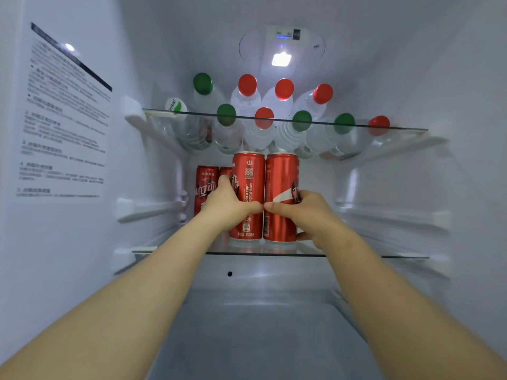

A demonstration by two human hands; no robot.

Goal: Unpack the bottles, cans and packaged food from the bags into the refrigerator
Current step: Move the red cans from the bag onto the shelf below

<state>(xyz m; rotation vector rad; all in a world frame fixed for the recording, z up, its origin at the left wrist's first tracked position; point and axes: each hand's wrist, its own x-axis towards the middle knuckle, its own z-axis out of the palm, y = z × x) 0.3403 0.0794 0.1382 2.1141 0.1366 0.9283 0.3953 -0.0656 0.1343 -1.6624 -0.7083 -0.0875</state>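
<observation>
Inside the refrigerator [428, 78], both arms reach in to the lower glass shelf [370, 256]. The left hand [231, 205] grips the first red can [248, 176], fingers curled round its left side and thumb laid across its front. The right hand [307, 212] grips the second red can [282, 176] from the right, thumb likewise on the front. These two stand upright, side by side and touching, near the shelf's front edge (whether their bases rest on the glass or hang just above it cannot be told). Behind the left hand, two more cans [205, 185] stand upright further back on the same shelf. On the upper glass shelf [397, 128], water bottles [247, 101] with green and red caps stand in rows beneath a lit lamp [281, 59]. A printed label [63, 127] is stuck on the left wall.
</observation>
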